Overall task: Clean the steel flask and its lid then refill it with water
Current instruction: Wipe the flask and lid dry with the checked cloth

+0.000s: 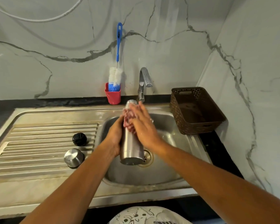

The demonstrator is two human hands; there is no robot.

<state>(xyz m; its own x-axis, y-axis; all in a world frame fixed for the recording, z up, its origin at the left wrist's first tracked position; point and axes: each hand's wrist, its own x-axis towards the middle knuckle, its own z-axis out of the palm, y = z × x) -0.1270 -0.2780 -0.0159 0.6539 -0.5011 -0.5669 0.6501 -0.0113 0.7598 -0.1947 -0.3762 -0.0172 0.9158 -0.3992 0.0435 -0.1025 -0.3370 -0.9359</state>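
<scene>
The steel flask is held tilted over the sink basin, mouth pointing away toward the tap. My left hand grips its body from the left. My right hand presses a pink scrubber against the flask's upper part, fingers spread over it. On the draining board lie the black inner lid and the steel cap, side by side, both apart from my hands.
The tap stands behind the basin, no water stream visible. A red cup holding a blue-handled bottle brush sits at the back. A brown woven basket stands to the right of the sink.
</scene>
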